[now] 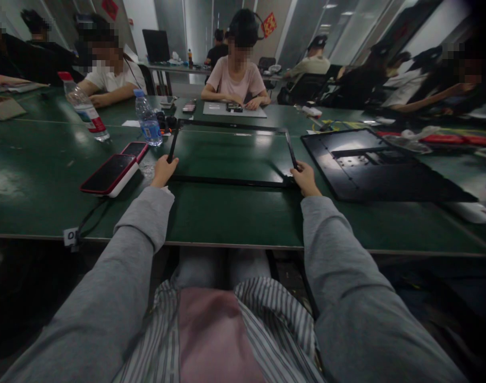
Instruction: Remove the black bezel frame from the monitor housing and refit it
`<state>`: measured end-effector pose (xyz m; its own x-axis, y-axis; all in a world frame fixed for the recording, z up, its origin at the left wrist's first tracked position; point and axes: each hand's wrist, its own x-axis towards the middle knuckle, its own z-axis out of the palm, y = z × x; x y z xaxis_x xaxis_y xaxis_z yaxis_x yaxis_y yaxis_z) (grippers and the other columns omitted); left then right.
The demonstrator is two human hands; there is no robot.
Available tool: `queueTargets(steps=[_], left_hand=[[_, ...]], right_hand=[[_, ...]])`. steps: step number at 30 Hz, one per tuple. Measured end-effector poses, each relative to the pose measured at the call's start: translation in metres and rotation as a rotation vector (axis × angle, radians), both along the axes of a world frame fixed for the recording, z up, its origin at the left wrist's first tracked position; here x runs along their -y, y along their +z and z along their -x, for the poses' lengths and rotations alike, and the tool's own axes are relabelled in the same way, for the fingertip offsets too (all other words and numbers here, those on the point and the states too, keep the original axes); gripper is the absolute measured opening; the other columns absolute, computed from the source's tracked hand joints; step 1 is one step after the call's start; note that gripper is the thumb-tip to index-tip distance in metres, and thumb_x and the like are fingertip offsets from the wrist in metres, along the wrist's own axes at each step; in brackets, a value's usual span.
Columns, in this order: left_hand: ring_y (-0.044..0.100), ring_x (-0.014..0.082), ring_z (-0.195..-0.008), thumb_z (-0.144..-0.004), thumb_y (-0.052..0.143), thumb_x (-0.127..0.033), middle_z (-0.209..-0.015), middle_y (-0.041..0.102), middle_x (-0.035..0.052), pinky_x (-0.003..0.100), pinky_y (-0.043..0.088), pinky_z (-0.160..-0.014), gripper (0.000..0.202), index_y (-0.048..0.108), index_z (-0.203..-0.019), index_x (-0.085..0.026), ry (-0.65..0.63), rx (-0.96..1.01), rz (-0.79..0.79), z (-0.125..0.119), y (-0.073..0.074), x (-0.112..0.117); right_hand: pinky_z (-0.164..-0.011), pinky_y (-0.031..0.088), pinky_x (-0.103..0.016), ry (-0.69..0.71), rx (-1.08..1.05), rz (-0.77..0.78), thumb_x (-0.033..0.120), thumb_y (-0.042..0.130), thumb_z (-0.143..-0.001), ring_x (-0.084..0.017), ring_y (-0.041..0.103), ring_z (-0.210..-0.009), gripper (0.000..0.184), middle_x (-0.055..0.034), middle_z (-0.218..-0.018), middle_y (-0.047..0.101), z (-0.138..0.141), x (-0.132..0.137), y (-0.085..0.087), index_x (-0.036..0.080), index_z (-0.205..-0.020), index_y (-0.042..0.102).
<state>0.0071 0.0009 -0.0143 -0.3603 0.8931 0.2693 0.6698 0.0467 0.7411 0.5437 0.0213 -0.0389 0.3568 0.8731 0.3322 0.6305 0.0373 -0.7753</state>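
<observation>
Between my hands is a thin black rectangular frame (231,182), like a monitor bezel, with a hollow middle through which the green tabletop shows. My left hand (164,170) is closed on its left side near the front corner. On the opposite side, my right hand (304,178) grips it near the front right corner. The frame's far edge lies toward the back of the table; whether it touches the surface I cannot tell. Right of my right hand lies a large black panel (370,170), like a monitor's back cover, with a glossy inner face.
Left of me, a phone with a red edge (109,174) rests on a white block with a cable. Two plastic bottles, one blue-capped (149,119) and one red-capped (85,109), stand behind. Across the green table (235,213) sits a person (237,74) at a grey board.
</observation>
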Motion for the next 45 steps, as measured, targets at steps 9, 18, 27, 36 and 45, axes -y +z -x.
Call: queueTargets(steps=[9, 18, 27, 36, 45], left_hand=[[0.072, 0.0364, -0.111, -0.093, 0.063, -0.034, -0.100, 0.081, 0.0150, 0.044, 0.053, -0.102, 0.024, 0.081, -0.097, -0.020, 0.017, -0.123, -0.021, -0.001, 0.001, 0.011], [0.072, 0.0426, -0.116, -0.095, 0.062, -0.034, -0.114, 0.079, 0.0208, 0.052, 0.053, -0.100, 0.030, 0.083, -0.107, -0.016, 0.023, -0.224, 0.097, 0.002, -0.002, 0.006], [0.070, 0.0373, -0.112, -0.092, 0.062, -0.031, -0.102, 0.078, 0.0185, 0.051, 0.052, -0.106, 0.026, 0.082, -0.101, -0.018, -0.004, -0.226, 0.029, 0.002, -0.004, 0.008], [0.066, 0.0357, -0.123, -0.100, 0.057, -0.036, -0.132, 0.066, 0.0209, 0.043, 0.053, -0.103, 0.037, 0.081, -0.120, -0.016, 0.028, -0.481, 0.189, -0.005, 0.009, 0.022], [0.066, 0.0349, -0.120, -0.099, 0.061, -0.034, -0.127, 0.067, 0.0187, 0.043, 0.053, -0.102, 0.033, 0.082, -0.119, -0.017, 0.031, -0.444, 0.154, -0.004, 0.005, 0.020]], right_hand=[[-0.119, 0.037, -0.058, -0.012, 0.358, 0.086, 0.021, 0.055, -0.085, -0.034, 0.057, -0.123, 0.043, -0.0191, -0.116, 0.071, 0.000, 0.003, 0.001, 0.013, -0.123, 0.073], [-0.117, 0.033, -0.060, -0.001, 0.344, 0.140, 0.024, 0.056, -0.083, -0.037, 0.053, -0.124, 0.036, -0.0199, -0.113, 0.068, 0.006, 0.011, 0.008, 0.012, -0.112, 0.073], [-0.117, 0.034, -0.060, -0.009, 0.343, 0.144, 0.028, 0.059, -0.085, -0.039, 0.051, -0.127, 0.034, -0.0225, -0.121, 0.063, 0.001, 0.008, 0.003, 0.011, -0.111, 0.072], [-0.117, 0.034, -0.056, -0.029, 0.397, 0.159, 0.025, 0.056, -0.088, -0.040, 0.048, -0.132, 0.039, -0.0245, -0.132, 0.060, -0.007, -0.001, -0.011, 0.009, -0.120, 0.072], [-0.118, 0.035, -0.059, -0.028, 0.373, 0.121, 0.027, 0.057, -0.087, -0.040, 0.050, -0.131, 0.039, -0.0246, -0.127, 0.062, -0.009, -0.006, -0.015, 0.010, -0.118, 0.073]])
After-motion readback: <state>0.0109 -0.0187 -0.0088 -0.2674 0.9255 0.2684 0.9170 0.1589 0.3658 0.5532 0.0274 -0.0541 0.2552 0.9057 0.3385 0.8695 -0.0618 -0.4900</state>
